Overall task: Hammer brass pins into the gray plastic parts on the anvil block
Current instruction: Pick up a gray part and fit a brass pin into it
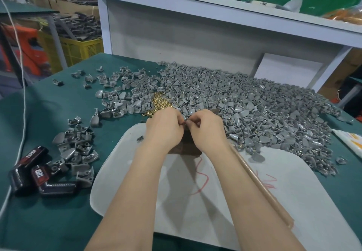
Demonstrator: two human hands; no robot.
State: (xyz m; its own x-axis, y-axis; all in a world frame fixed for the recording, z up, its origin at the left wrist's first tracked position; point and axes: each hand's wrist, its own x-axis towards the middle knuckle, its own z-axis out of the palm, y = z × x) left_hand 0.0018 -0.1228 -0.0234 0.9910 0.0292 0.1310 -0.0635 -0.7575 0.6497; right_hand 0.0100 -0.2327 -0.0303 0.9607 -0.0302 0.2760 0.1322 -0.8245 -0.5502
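My left hand (163, 127) and my right hand (205, 128) meet fingertip to fingertip above the dark brown anvil block (187, 145), which they mostly cover. Their curled fingers pinch a small gray plastic part (185, 122) between them; whether a pin is in it cannot be seen. Just beyond the hands lies a heap of loose brass pins (160, 102). A large pile of gray plastic parts (254, 109) spreads across the green table to the right and behind. A wooden hammer handle (260, 188) lies under my right forearm; its head is hidden.
A white plastic board (293, 201) under the block bears red scribbles. Smaller groups of gray parts (78, 152) lie at left, by a black-and-red tape dispenser (37, 172). A white cable (21, 113) hangs at far left. A white shelf (195, 6) rises behind the table.
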